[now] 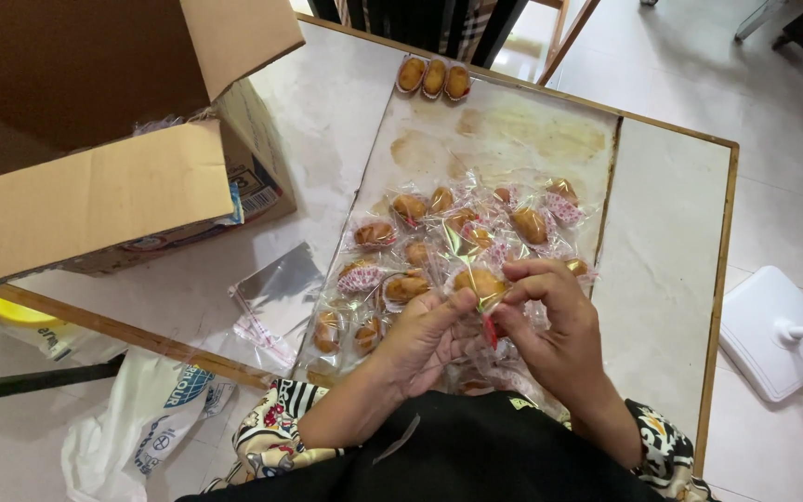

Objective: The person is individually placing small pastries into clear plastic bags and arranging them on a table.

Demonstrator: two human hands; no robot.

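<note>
Over the tray's (513, 125) near edge, the left hand (425, 339) and right hand (555, 335) both pinch one bagged pastry (479, 282) — its red seal strip (490, 330) sits between the fingertips. A crooked fold could probably stick the strip awry, or a squeeze could crush the pastry.

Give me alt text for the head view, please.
Both hands, left hand and right hand, pinch a clear wrapper with a golden pastry over a tray strewn with wrapped pastries. Three unwrapped pastries sit at its far edge; an open cardboard box stands left.
</note>
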